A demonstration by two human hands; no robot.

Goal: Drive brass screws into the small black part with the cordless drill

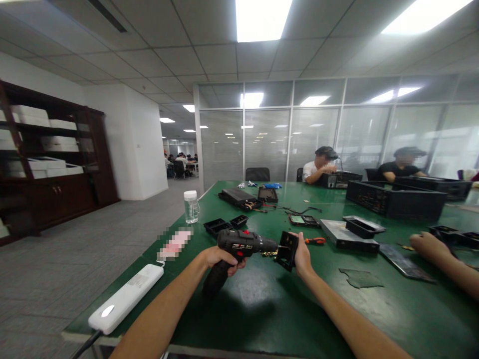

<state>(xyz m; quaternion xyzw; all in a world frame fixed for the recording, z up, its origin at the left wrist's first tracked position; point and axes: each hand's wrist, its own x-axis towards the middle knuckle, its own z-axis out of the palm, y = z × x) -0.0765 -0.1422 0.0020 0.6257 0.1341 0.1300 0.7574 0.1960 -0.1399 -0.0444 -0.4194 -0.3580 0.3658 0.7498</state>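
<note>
My left hand [224, 260] is wrapped round the grip of a black cordless drill [239, 243], which points to the right. In my right hand [302, 257] a black plastic frame [287, 251] is held upright, its inner side turned toward the drill. The drill's bit reaches the frame's near side; whether it sits in a screw I cannot tell. Below them on the green table [247, 319] lies a small heap of brass-coloured pieces [268, 254], partly hidden by the drill. An orange-handled screwdriver [315, 241] rests just beyond my right hand.
Black plastic trays [217, 227], a water bottle [191, 207] and a white power strip [127, 296] are on the left. Rightward stand a metal drive unit [350, 237], a large black case [394, 199] and a co-worker's hand [430, 247]. Two people sit across the table.
</note>
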